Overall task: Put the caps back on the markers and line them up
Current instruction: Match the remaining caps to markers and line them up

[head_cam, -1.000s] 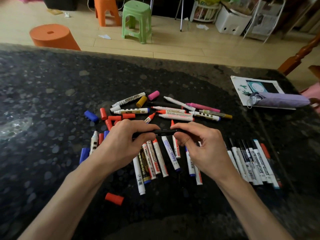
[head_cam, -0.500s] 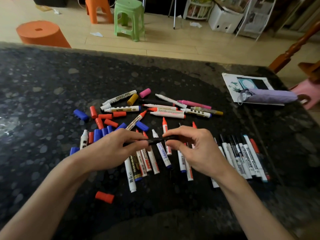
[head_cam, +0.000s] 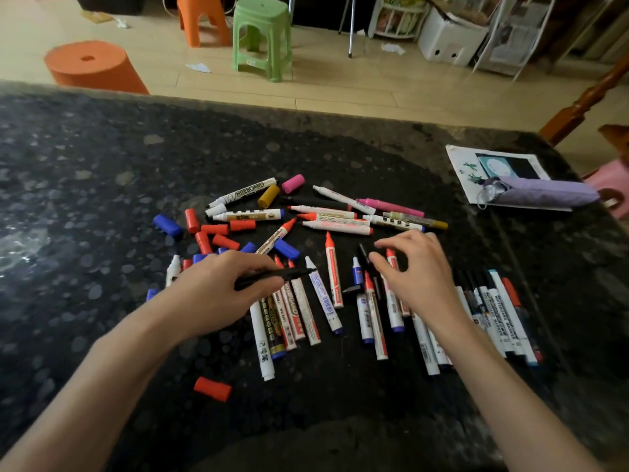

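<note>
My left hand (head_cam: 221, 287) grips a thin black marker (head_cam: 289, 274) that points right over the pile. Just right of it, my right hand (head_cam: 417, 270) hovers with spread, relaxed fingers and holds nothing. Beneath both hands lie several uncapped markers with red and blue tips (head_cam: 332, 270). Red caps (head_cam: 214, 229) and blue caps (head_cam: 166, 224) are scattered at the left, and one red cap (head_cam: 212, 389) lies alone nearer to me. A row of capped markers (head_cam: 500, 315) is lined up at the right. More markers (head_cam: 340, 216) lie across the back of the pile.
The dark speckled table (head_cam: 102, 172) carries a purple folded umbrella (head_cam: 541, 194) on a printed sheet (head_cam: 466, 172) at the far right. Beyond the table stand an orange round stool (head_cam: 92, 68), a green stool (head_cam: 262, 35) and a wooden chair post (head_cam: 585, 103).
Both hands held the black marker between them a second ago. My right hand has let go and moved right, its fingers spread. The left hand alone holds the marker now.
</note>
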Available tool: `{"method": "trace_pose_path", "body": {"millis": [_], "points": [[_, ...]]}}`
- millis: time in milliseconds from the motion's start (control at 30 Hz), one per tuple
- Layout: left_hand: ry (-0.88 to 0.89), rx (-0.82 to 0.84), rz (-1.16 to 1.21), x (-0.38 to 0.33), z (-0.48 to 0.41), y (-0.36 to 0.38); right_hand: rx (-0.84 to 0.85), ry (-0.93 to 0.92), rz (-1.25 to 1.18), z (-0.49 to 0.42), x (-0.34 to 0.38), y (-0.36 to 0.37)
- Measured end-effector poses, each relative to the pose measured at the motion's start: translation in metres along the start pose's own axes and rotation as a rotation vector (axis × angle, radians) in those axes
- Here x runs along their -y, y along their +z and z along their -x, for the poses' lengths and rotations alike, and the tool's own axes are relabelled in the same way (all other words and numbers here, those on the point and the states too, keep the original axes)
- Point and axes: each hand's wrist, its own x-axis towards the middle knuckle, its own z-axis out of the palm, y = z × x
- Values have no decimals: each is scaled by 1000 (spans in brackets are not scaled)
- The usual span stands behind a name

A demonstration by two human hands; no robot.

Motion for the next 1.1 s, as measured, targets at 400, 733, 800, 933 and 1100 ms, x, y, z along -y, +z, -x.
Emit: {"method": "trace_pose_path", "body": {"millis": [400, 733, 800, 933, 1100], "points": [[-18, -30, -48, 3, -2, 14, 132, 28, -331, -17, 24, 2], [-2, -80, 26, -1, -4, 8, 277, -151, -643, 27, 37, -24], [12, -73, 45, -3, -4, 8, 288, -167, -658, 29, 36, -28], [57, -91, 88, -3, -3, 7, 212, -168, -668, 30, 37, -30], [97, -111, 113, 0, -4, 6, 167, -20, -932, 27, 38, -36]]}}
